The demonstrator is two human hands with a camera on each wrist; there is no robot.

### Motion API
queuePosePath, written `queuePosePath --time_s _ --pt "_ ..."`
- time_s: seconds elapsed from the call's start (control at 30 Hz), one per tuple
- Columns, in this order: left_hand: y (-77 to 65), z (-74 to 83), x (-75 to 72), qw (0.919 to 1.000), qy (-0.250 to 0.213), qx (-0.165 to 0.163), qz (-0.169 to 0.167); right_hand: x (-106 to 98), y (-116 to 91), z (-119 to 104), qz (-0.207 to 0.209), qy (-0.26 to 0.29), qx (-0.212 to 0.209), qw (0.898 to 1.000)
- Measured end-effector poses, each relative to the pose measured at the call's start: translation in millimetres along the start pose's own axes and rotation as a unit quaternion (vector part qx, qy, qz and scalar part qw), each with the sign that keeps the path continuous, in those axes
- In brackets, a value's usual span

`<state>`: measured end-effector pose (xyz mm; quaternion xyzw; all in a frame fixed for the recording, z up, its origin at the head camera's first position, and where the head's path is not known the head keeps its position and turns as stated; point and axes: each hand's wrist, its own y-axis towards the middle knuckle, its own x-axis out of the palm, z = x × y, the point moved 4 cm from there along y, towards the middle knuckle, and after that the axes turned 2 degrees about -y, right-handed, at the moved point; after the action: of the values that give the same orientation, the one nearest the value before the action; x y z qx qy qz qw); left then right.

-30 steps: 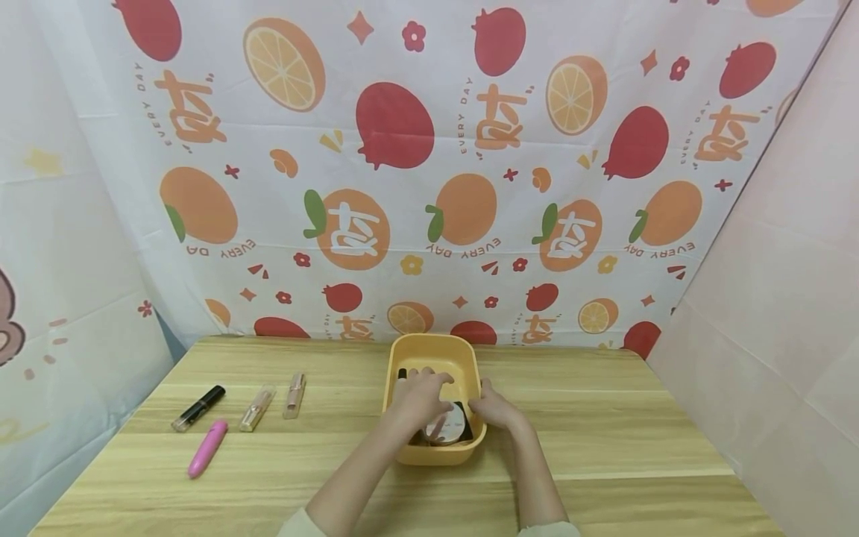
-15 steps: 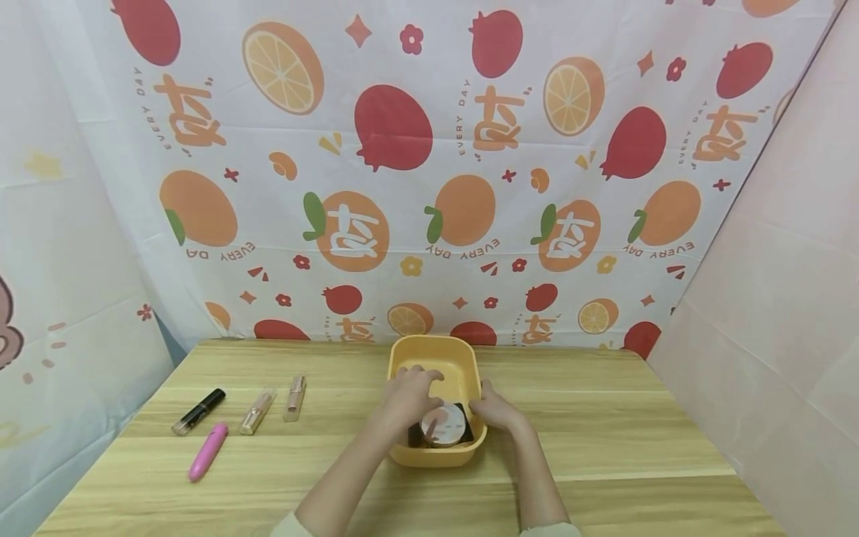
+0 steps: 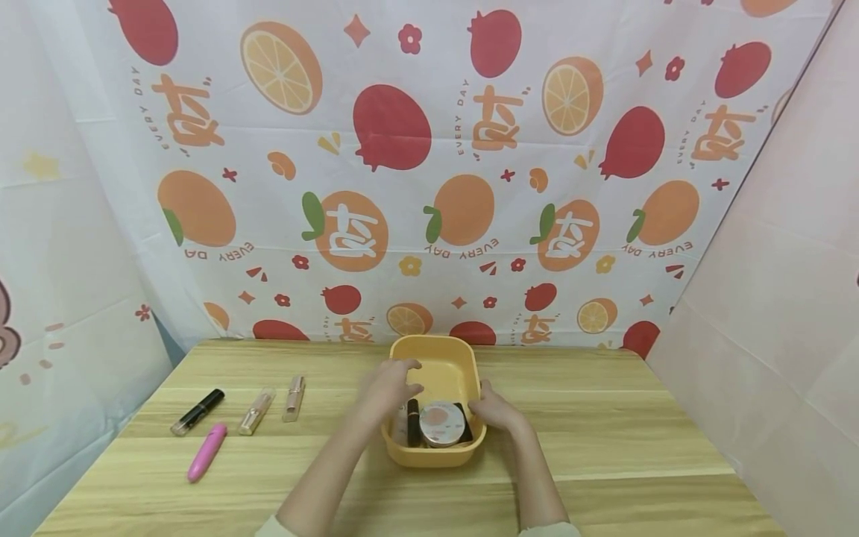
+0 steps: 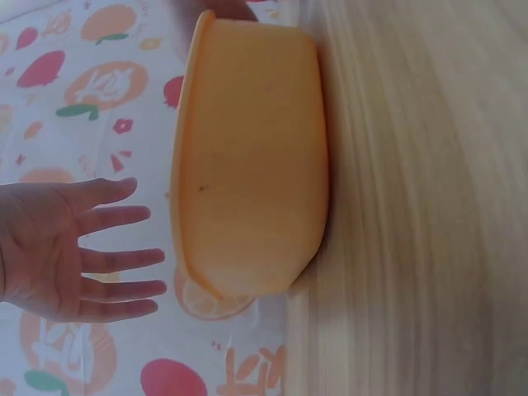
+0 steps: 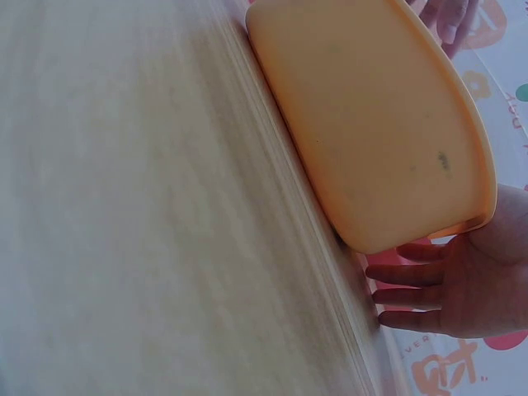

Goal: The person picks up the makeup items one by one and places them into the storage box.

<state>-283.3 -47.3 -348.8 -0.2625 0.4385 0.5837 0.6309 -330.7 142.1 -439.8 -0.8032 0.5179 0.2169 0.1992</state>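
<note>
A yellow plastic bin (image 3: 432, 457) stands on the wooden table. Inside its near end lie a round pale compact (image 3: 442, 424), a dark square item (image 3: 461, 419) partly under it, a black tube (image 3: 414, 424) and a pale item at the left wall. My left hand (image 3: 388, 386), slightly blurred, is over the bin's left rim; its fingers (image 4: 124, 260) are spread and hold nothing in the left wrist view. At the right wall, my right hand (image 3: 495, 409) holds the rim, thumb over the edge and fingers (image 5: 412, 297) outside.
On the table's left side lie a black tube with a clear end (image 3: 197, 412), a pink tube (image 3: 207, 452) and two clear-and-pink lipstick tubes, one (image 3: 257, 411) nearer and one (image 3: 294, 398) farther. A fruit-print curtain (image 3: 416, 224) hangs behind the table's back edge.
My left hand has moved left from inside the bin to its left rim, uncovering the black tube and compact. The dark-capped item seen near it earlier no longer shows there. My right hand stays put.
</note>
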Motion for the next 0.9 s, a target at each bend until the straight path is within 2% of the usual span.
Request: queuePosePath --time_s 0.4,0.77,0.9 --pt "0.4 -31.4 -17.2 0.9974 -0.003 -0.071 0.013 -0.2 2.4 2.1 -0.001 0.003 0.0 1.0" --pt "-3.1 -59.5 -22.1 0.9934 -0.002 -0.113 0.019 -0.5 1.7 -0.3 0.0 0.009 -0.001 1.0" --pt "-4.9 -66.5 -23.5 0.9926 0.002 -0.119 0.02 -0.2 2.5 0.9 -0.001 0.01 -0.002 1.0"
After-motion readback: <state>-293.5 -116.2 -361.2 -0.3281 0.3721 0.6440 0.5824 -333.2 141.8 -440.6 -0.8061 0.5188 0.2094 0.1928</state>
